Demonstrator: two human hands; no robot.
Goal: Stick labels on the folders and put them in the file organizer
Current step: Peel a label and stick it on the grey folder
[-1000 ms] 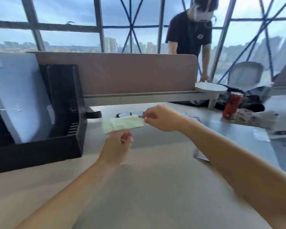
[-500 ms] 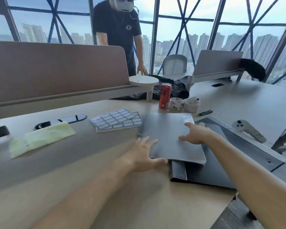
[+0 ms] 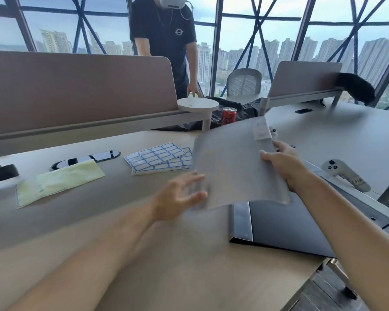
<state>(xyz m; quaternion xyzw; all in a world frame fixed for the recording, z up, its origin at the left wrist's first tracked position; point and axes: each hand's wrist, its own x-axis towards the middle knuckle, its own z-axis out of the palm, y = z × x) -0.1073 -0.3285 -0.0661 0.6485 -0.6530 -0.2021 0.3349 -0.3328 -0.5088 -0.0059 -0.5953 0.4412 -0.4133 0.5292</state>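
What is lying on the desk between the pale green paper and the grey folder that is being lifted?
In the head view, the blue-bordered label sheets lie between the pale green paper and the grey folder.

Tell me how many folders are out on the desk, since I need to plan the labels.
2: a grey folder lifted off the desk in the right hand, and a black folder lying flat beneath it. More could be hidden under these.

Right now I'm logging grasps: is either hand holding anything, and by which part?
The right hand holds the grey folder by its right edge; the blurred left hand is open at its left edge.
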